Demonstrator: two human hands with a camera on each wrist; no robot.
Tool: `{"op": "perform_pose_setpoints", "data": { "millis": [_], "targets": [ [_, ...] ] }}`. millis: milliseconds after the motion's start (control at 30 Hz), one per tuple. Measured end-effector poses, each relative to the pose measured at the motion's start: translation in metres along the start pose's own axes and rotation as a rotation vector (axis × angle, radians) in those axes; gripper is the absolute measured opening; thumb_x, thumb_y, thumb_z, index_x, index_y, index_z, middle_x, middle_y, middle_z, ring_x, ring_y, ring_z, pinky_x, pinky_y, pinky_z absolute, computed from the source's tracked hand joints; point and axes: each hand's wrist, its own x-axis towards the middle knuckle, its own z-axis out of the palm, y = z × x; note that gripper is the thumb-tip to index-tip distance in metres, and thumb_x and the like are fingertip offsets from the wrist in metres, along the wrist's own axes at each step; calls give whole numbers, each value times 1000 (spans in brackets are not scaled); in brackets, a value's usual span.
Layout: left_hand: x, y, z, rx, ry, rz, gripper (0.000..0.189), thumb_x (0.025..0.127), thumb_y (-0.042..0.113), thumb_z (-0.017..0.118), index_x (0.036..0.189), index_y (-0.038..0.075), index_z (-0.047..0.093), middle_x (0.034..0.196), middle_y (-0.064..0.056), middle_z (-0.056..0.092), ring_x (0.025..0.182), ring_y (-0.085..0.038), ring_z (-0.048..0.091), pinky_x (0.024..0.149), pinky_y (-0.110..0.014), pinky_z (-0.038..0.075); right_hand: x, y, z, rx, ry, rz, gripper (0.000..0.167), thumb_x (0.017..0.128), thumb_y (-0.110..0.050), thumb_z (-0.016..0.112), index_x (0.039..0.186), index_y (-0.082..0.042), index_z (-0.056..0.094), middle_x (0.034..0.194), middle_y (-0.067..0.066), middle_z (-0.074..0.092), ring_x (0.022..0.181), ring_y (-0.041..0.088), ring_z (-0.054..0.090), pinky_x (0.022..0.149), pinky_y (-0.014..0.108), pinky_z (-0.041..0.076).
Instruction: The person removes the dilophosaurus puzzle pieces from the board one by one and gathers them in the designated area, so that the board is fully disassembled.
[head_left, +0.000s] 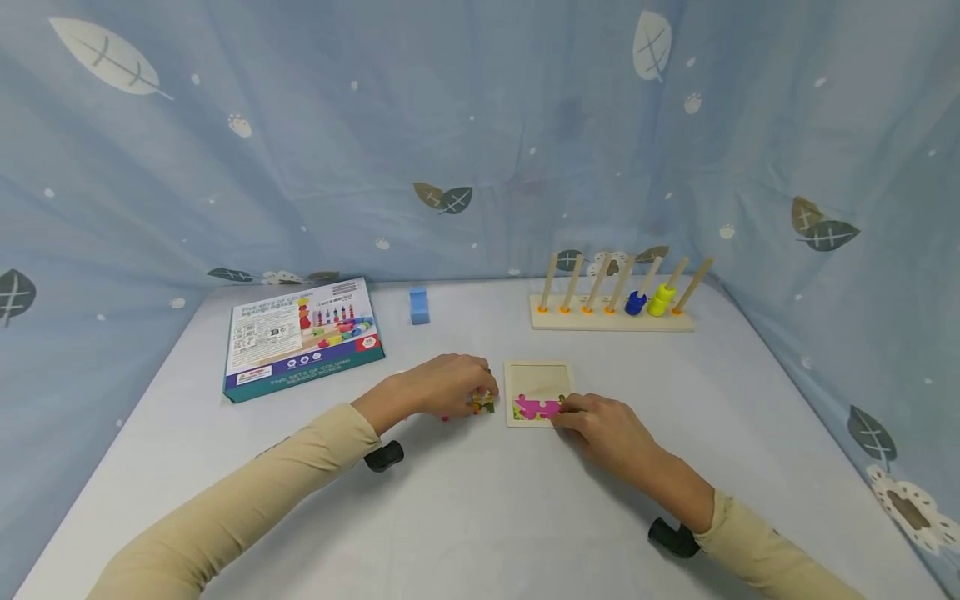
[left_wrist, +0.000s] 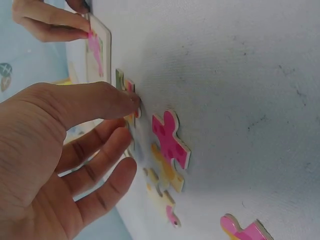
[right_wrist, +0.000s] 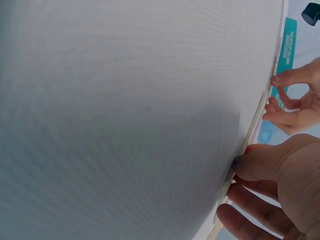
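Note:
My left hand (head_left: 448, 385) pinches a colourful jigsaw piece (head_left: 482, 402) between thumb and fingertips, low over the table. In the left wrist view, more pieces lie just beyond that hand, among them a pink piece (left_wrist: 171, 139) and a yellow one (left_wrist: 167, 170). To its right lies a square wooden puzzle board (head_left: 538, 372), whose lower part holds joined pink pieces (head_left: 534, 407). My right hand (head_left: 606, 429) grips the lower right edge of this board with its thumb and fingers. Its fingertips partly cover the pieces there.
At the back right stands a wooden peg rack (head_left: 611, 322) with blue beads (head_left: 636, 303) and yellow beads (head_left: 661, 300). A flat toy box (head_left: 303, 337) lies at the left, near a small blue block (head_left: 419, 307). A patterned curtain (head_left: 480, 142) hangs behind the white table (head_left: 480, 517).

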Motion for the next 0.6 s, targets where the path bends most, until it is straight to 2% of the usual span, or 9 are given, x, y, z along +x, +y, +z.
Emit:
{"op": "perform_pose_setpoints", "data": {
  "millis": [233,433,600],
  "targets": [
    [1,-2,2,17,-2,-8,35,84,11,79,118,16,74,104,3,63,89,-9,56,81,-30,50,1,1,-1,47,-3,20,21,76,0,84,93,-11,81,95,2,70,86,18,68,74,35,57],
    [6,3,-2,13,17,16,35,84,13,76,119,15,73,103,1,64,87,-9,57,78,-29,50,6,3,-9,117,-73,99,12,81,-12,83,93,-12,80,93,-3,70,85,13,67,72,34,56],
    [14,11,-6,3,36,42,34,85,14,74,118,13,73,105,-1,65,92,-11,61,82,-31,50,13,6,-13,155,-110,131,10,82,-12,81,92,-12,79,88,-4,71,81,13,68,70,34,55]
  ]
}}
